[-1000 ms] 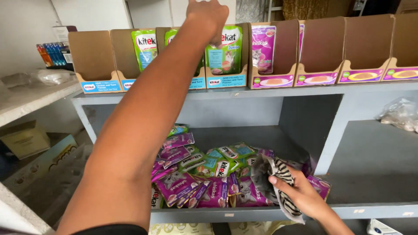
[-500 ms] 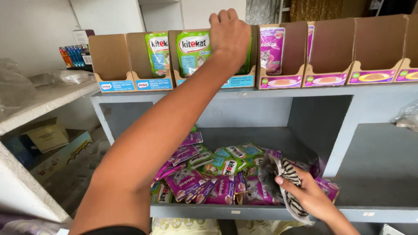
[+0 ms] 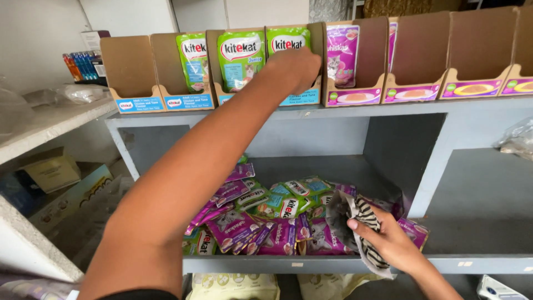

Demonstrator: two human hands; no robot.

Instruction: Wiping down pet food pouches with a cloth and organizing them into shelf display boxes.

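My left hand (image 3: 296, 68) reaches up to the top shelf. Its curled fingers rest on the lower half of a green pet-food pouch (image 3: 287, 39) that stands upright in a cardboard display box (image 3: 317, 83). Two more green pouches (image 3: 240, 58) stand in the boxes to its left. On the lower shelf, my right hand (image 3: 391, 243) grips a black-and-white striped cloth (image 3: 363, 218). It is at the right edge of a loose pile of purple and green pouches (image 3: 261, 219).
Open-fronted cardboard boxes (image 3: 130, 69) line the grey shelf (image 3: 344, 114). One holds a purple pouch (image 3: 341, 53), and those further right (image 3: 477, 55) look empty. A white ledge (image 3: 47, 125) with pens is at left, cartons (image 3: 50, 172) lie below it, and a plastic bag (image 3: 519, 139) is at far right.
My left hand has dropped from the top of the green pouch to its lower front, and the pouch now stands in the box. My right hand stays on the cloth.
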